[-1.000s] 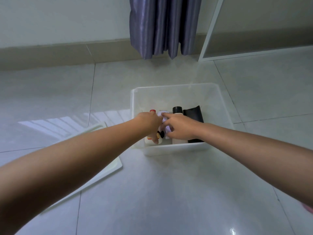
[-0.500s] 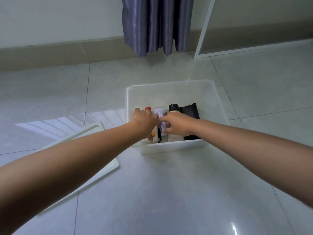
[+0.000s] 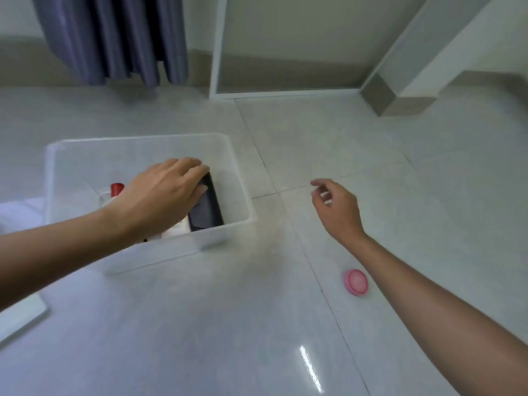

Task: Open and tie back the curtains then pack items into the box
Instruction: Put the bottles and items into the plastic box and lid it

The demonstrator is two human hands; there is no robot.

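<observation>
One hand [image 3: 163, 192] over box [image 3: 237, 172].

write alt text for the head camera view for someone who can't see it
A person's left hand reaches into a clear plastic box on a pale tiled floor, fingers on a flat black item beside a red-capped bottle. The right hand hovers loosely curled and empty above the floor to the right, near a round pink lid. Purple curtains hang behind.

pouch [image 3: 206, 208] in box [image 3: 137, 144], disc [image 3: 356, 282] right
</observation>
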